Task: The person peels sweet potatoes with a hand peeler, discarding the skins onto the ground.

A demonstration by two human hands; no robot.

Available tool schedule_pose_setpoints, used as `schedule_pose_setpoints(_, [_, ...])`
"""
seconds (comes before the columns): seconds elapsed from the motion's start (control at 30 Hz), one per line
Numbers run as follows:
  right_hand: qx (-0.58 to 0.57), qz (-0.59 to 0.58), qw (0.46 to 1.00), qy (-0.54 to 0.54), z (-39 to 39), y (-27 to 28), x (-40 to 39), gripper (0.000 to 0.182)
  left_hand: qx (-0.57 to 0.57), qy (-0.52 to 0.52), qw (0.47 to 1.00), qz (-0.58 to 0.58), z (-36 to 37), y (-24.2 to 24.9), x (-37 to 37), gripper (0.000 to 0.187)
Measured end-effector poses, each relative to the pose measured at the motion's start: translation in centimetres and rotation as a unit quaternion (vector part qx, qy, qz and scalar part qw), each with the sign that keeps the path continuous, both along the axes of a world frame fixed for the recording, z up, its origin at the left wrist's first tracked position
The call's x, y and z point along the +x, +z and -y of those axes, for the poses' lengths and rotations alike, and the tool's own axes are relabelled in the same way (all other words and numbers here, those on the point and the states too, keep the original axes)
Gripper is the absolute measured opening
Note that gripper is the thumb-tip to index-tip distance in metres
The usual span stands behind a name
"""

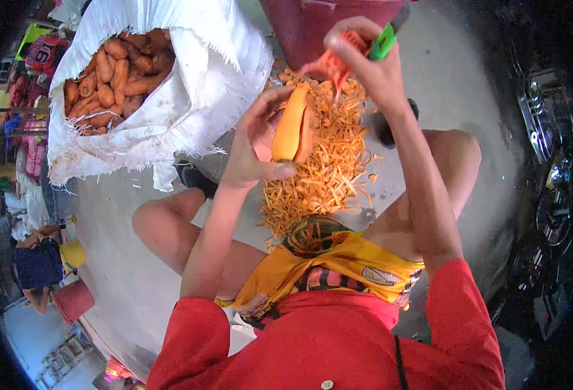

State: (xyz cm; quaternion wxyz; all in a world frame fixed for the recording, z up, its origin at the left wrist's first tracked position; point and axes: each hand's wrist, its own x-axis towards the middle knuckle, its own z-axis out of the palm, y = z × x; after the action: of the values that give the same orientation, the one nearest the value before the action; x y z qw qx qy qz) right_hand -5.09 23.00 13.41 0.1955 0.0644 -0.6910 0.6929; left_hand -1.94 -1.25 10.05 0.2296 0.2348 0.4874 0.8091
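Observation:
My left hand [253, 151] is wrapped round a carrot [290, 127], which shows a bright peeled side and a darker strip along its right. Up and to the right, my right hand [371, 62] holds a green-handled peeler [383, 42]. Red-orange mesh-like material [338, 65] hangs at its fingers; what it is exactly I cannot make out. Below both hands, a long pile of orange peelings [319, 182] lies on the floor between my legs.
An open white sack [215, 71] of unpeeled carrots [120, 78] stands at the upper left. A dark red tub [306, 32] is at the top. At the far left are a person [38, 263], a yellow bucket [73, 254] and a red bucket [73, 301]. Metal items line the right edge.

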Motion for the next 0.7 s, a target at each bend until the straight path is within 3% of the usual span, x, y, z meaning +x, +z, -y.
schedule_pose_setpoints(0.1, [0.156, -0.131, 0.974, 0.101, 2.2, 0.9, 2.8, 0.024, -0.025, 0.037, 0.999, -0.028, 0.1, -0.6, -0.3, 0.116])
schedule_pose_setpoints(0.2, [0.105, -0.088, 0.99, 0.034, 1.6, -0.3, 1.7, 0.024, -0.012, 0.008, 1.0, -0.019, 0.5, -0.4, 0.0, 0.116])
schedule_pose_setpoints(0.23, [0.036, -0.015, 0.999, 0.034, 0.9, -0.6, 0.8, 0.023, 0.003, -0.004, 1.0, -0.03, 0.4, 0.1, 0.0, 0.118])
schedule_pose_setpoints(0.33, [0.01, 0.011, 1.0, -0.006, -0.1, -0.2, 0.0, 0.021, 0.017, 0.006, 0.999, -0.03, -0.2, 0.5, 0.3, 0.12])
schedule_pose_setpoints(0.4, [0.012, -0.04, 0.999, 0.023, 0.9, 0.1, 1.3, 0.02, -0.007, 0.02, 0.999, -0.028, 0.0, 0.5, 0.2, 0.121])
schedule_pose_setpoints(0.47, [0.087, -0.119, 0.984, 0.104, 2.4, 0.5, 2.7, 0.02, -0.024, 0.048, 0.999, 0.003, 0.0, -0.3, 0.2, 0.12])
schedule_pose_setpoints(0.53, [0.095, -0.112, 0.984, 0.1, 2.5, -0.1, 2.5, 0.021, -0.015, 0.04, 0.999, 0.002, 0.2, -0.8, 0.4, 0.119])
schedule_pose_setpoints(0.6, [0.077, -0.074, 0.994, 0.009, 1.5, -0.8, 0.6, 0.02, 0.018, 0.034, 0.999, 0.028, 0.1, -0.6, 0.5, 0.117])
schedule_pose_setpoints(0.63, [0.018, -0.028, 0.999, 0.017, 0.9, -0.7, 0.0, 0.019, 0.013, 0.025, 0.999, 0.016, -0.1, 0.0, 0.4, 0.117])
schedule_pose_setpoints(0.7, [0.012, -0.038, 0.999, 0.02, 0.7, -0.2, -0.2, 0.019, 0.016, 0.022, 0.999, 0.026, -0.3, 0.4, 0.5, 0.116])
